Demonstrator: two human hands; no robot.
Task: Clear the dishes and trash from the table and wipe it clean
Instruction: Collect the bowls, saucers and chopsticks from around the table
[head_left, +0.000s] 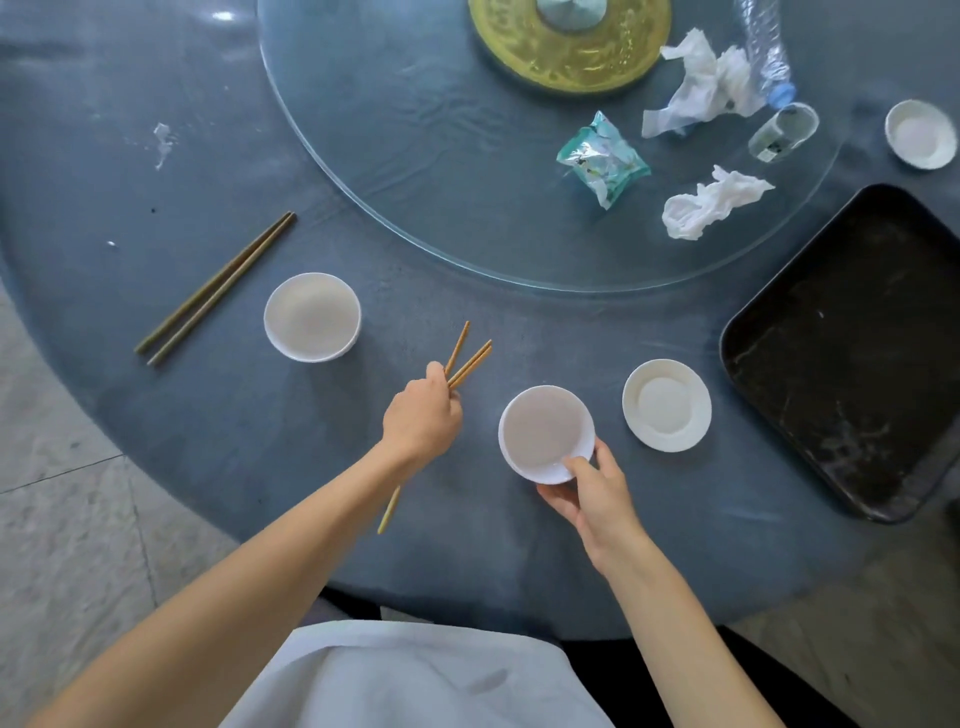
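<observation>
The black rectangular plastic tray (852, 353) lies rightward, nearer the right hand (592, 488) pinching a white round bowl (545, 431); the left hand (421, 415) grips tan wooden chopsticks (467, 364).

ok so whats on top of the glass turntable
On the glass turntable: two crumpled tissues, a teal wrapper, a lying plastic bottle, a tipped glass and a gold centrepiece. Its far part lies out of frame.
</observation>
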